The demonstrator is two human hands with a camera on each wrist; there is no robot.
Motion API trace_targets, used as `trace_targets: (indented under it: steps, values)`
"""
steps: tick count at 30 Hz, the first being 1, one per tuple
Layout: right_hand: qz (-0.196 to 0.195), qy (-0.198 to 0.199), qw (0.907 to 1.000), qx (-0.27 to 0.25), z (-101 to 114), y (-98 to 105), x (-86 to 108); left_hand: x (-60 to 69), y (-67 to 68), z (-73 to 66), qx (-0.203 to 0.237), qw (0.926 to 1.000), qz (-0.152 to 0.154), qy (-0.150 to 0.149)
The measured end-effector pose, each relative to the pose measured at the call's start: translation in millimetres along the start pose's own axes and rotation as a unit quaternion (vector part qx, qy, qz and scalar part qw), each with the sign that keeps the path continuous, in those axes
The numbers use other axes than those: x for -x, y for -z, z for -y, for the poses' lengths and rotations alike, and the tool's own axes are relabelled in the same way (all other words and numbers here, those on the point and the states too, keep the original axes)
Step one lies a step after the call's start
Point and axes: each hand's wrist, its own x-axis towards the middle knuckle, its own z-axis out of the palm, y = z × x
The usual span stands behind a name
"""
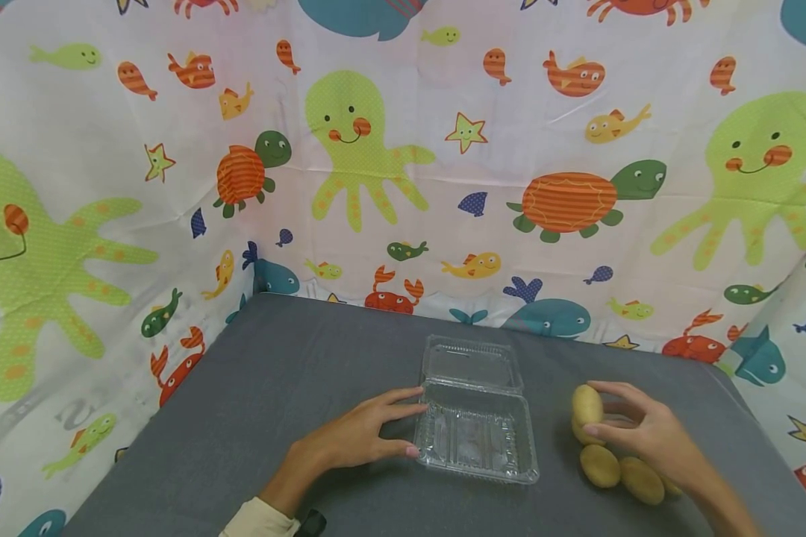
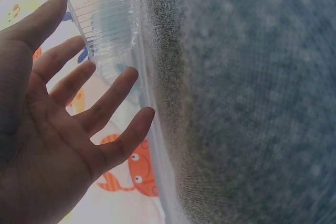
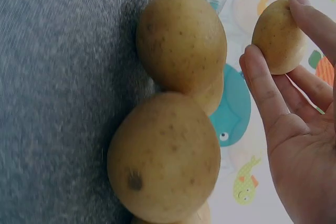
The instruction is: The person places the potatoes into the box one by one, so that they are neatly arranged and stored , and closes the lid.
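- the plastic box (image 1: 473, 445) is clear and stands on the grey cloth (image 1: 349, 350) with its mouth facing up; its lid (image 1: 472, 363) is folded back and lies on the far side of the box, joined along the box's far edge;
- the left hand (image 1: 366, 432) is at the left edge of the box; its fingers are spread and nearly straight, the thumb towards the box's near left corner; it has hold of nothing, and whether every fingertip touches the plastic i cannot tell;
- the right hand (image 1: 638, 431) is to the right of the box, well apart from it; its thumb and fingers are partly closed about one potato (image 3: 281, 36), pinching it by its sides; in the right wrist view this potato is apart from the others;
- the other potatoes (image 1: 600, 467) lie in a small group on the cloth to the right of the box, below and beside the right hand; four can be made out, one of them mostly hidden by that hand;
- a pale sleeve (image 1: 258, 520) and a dark strap (image 1: 311, 523) are at the left wrist, nearer the wearer than the box;
- a curtain (image 1: 403, 257) printed with sea animals hangs beyond the box and on both sides of it.
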Motion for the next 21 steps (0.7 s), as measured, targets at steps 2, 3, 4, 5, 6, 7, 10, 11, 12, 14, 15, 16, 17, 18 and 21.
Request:
trace_targets:
  steps: [2, 3, 4, 5, 6, 7, 10, 11, 12, 14, 15, 16, 17, 18, 21]
  values:
    - [-0.001, 0.013, 0.9999, -0.004, 0, -2, -0.6, -0.5, -0.1, 0.0, -0.001, 1.0, -0.001, -0.001]
    - [-0.001, 0.019, 0.9998, -0.006, 1, -3, -0.9, -0.6, -0.2, 0.0, -0.001, 1.0, -0.001, -0.001]
    - [-0.001, 0.025, 0.9997, -0.006, 1, -5, -1.4, -0.7, -0.2, -0.1, -0.001, 1.0, -0.001, -0.002]
    - [-0.001, 0.028, 0.9996, -0.005, 1, -6, -1.8, -0.7, -0.3, -0.2, -0.001, 1.0, -0.001, -0.002]
    - [-0.001, 0.029, 0.9996, -0.005, 2, -6, -2.1, -0.8, -0.2, -0.3, -0.001, 1.0, -0.001, -0.003]
    - [-0.001, 0.028, 0.9996, -0.003, 3, -7, -2.4, -0.8, 0.0, -0.5, -0.001, 1.0, -0.001, -0.003]
    - [0.001, 0.024, 0.9997, -0.006, 6, -11, -3.5, -0.8, 0.4, -0.6, -0.001, 1.0, -0.002, -0.004]
    - [0.002, 0.023, 0.9997, -0.008, 8, -12, -3.8, -0.8, 0.4, -0.5, -0.001, 1.0, -0.002, -0.003]
    - [0.002, 0.025, 0.9996, -0.013, 9, -13, -4.2, -0.8, 0.4, -0.4, -0.001, 1.0, -0.002, -0.003]
    - [0.003, 0.028, 0.9995, -0.018, 10, -16, -5.0, -0.7, 0.2, 0.0, -0.003, 1.0, -0.001, -0.001]
    - [0.004, 0.03, 0.9994, -0.018, 11, -18, -5.4, -0.9, 0.0, 0.2, -0.004, 1.0, -0.001, -0.001]
    - [0.004, 0.031, 0.9993, -0.02, 12, -19, -5.7, -0.9, -0.2, 0.5, -0.004, 1.0, -0.001, -0.001]
    - [0.004, 0.033, 0.9992, -0.023, 13, -20, -5.9, -0.9, -0.3, 0.6, -0.004, 1.0, -0.001, -0.001]
    - [0.005, 0.035, 0.999, -0.025, 13, -21, -6.1, -1.0, -0.4, 0.7, -0.004, 1.0, -0.001, -0.002]
    - [0.009, 0.048, 0.998, -0.04, 16, -25, -6.4, -1.2, -0.7, 0.9, -0.004, 1.0, -0.001, -0.003]
